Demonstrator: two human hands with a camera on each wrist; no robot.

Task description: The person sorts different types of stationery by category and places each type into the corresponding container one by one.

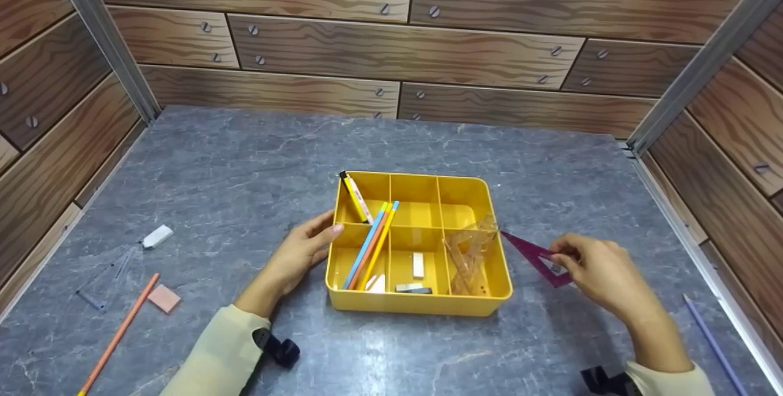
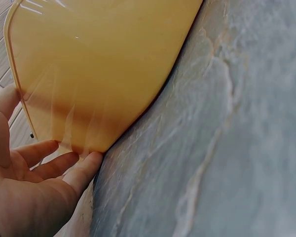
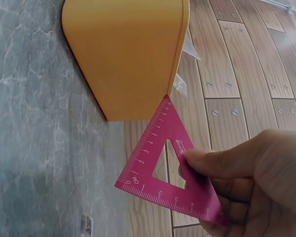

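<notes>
A yellow divided box [image 1: 422,304] stands on the table with my left hand [image 1: 300,255] at its left side. In the left wrist view, fingertips touch the box's outer wall [image 2: 98,64], with the thumb at the rim. On the other side, my right hand [image 1: 602,270] pinches a magenta set square [image 3: 143,168] between thumb and fingers. Its sharp tip points at the box's right rim. Inside the box, clear set squares [image 1: 468,255] lean in the right compartments. Several colored pencils [image 1: 374,240] slant on the left, near a yellow-and-black pen [image 1: 353,197]. A white eraser [image 1: 418,265] lies in the front middle compartment.
To the left on the table lie a white eraser [image 1: 158,237], a clear set square [image 1: 101,305], an orange pencil [image 1: 119,332] and a pink eraser [image 1: 164,298]. A purple pencil [image 1: 712,341] lies near the right edge. Wood-patterned walls [image 1: 318,47] enclose the back and sides.
</notes>
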